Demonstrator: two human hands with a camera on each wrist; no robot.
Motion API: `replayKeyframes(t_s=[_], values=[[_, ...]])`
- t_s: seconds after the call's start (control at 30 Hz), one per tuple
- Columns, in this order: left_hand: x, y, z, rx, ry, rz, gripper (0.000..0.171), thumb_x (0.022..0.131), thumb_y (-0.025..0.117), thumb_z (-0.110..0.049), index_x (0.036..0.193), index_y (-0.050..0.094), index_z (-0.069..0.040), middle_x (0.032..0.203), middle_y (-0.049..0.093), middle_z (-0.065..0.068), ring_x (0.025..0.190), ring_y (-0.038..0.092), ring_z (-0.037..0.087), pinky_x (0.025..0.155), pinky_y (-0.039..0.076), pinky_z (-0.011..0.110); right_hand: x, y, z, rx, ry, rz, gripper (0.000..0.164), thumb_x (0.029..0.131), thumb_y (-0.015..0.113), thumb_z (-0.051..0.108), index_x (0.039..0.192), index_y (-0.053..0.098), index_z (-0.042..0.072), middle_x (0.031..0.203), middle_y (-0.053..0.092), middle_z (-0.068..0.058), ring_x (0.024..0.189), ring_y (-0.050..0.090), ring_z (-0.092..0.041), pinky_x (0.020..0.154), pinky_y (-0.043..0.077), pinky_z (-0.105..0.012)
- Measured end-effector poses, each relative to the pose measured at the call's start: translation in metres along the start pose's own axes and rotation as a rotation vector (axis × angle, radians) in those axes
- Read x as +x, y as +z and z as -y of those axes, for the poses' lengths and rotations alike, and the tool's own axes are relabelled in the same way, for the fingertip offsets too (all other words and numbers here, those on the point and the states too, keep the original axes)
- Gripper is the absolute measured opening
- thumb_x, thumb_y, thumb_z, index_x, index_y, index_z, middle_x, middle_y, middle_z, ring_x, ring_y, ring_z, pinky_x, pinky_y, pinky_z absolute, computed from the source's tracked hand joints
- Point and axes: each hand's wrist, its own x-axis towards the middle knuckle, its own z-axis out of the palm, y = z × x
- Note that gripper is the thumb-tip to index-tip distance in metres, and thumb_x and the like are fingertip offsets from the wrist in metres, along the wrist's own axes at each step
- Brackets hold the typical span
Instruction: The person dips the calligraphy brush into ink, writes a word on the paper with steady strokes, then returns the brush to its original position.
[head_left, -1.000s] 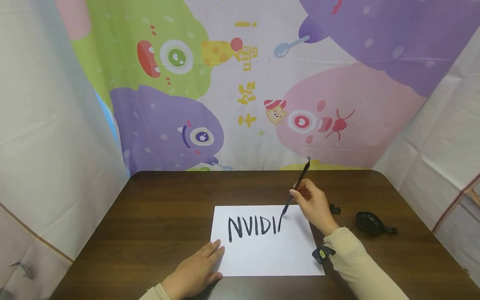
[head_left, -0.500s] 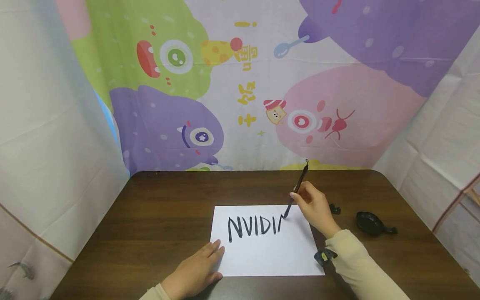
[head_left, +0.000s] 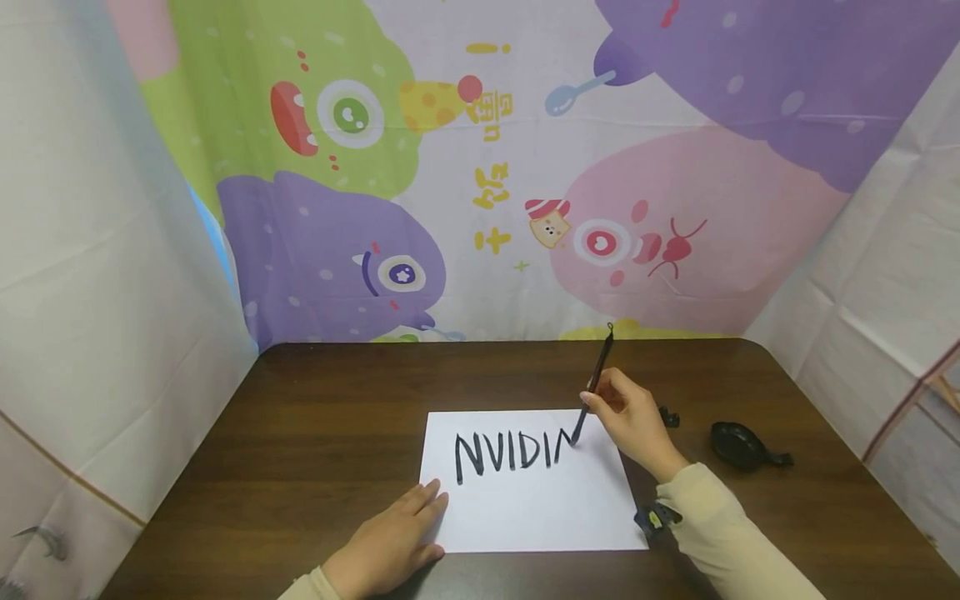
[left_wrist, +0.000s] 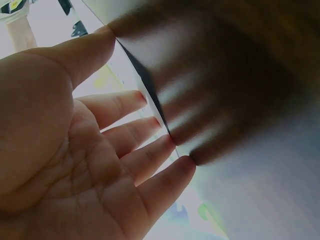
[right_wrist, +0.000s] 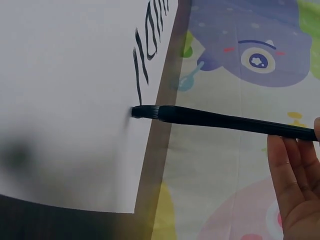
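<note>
My right hand (head_left: 630, 421) pinches a black writing brush (head_left: 598, 373) by its handle, the looped end pointing up and away. Its bristle tip meets a white sheet of paper (head_left: 525, 521) at the lower end of a slanting stroke. Black letters (head_left: 498, 454) reading "NVIDI" run along the upper part of the sheet, followed by two strokes joined at the top. In the right wrist view the dark bristles (right_wrist: 143, 111) touch the paper. My left hand (head_left: 393, 529) rests with extended fingers on the sheet's left edge; the left wrist view shows its palm and fingertips (left_wrist: 187, 162) along that edge.
A small black pan-shaped dish (head_left: 738, 446) stands on the brown table (head_left: 300, 433) to the right of my right hand. A small black object (head_left: 669, 417) sits partly behind that hand. A cartoon-printed cloth (head_left: 495, 308) hangs at the table's far edge.
My right hand has come slightly nearer, drawing the brush tip down and to the right, and a second slanting stroke has grown beside the first. The left hand stays in place.
</note>
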Motion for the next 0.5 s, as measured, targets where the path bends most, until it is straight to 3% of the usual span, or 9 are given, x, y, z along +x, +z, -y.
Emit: replayKeyframes(t_s=[0.23,0.5], values=[[0.0002,0.0002,0.0004,-0.005,-0.002,0.004,0.061,0.087,0.07,-0.033,0.138,0.053,-0.003,0.148,0.048,0.018,0.132,0.051,0.038,0.102,0.047,0.054,-0.0039,-0.004,0.0042,-0.05,-0.009,0.014,0.012,0.088,0.072,0.008,0.094,0.061,0.009,0.078,0.065,0.002,0.072,0.062,-0.001,0.066,0.056,-0.021],[0.0001,0.0011,0.001,0.005,0.0,-0.004,0.061,0.087,0.07,-0.033,0.138,0.054,-0.003,0.147,0.049,0.017,0.131,0.052,0.038,0.101,0.048,0.054,-0.0083,-0.0077,0.0066,-0.035,-0.021,0.039,0.012,0.088,0.071,0.007,0.095,0.062,0.011,0.078,0.067,0.002,0.071,0.063,-0.001,0.066,0.057,-0.022]])
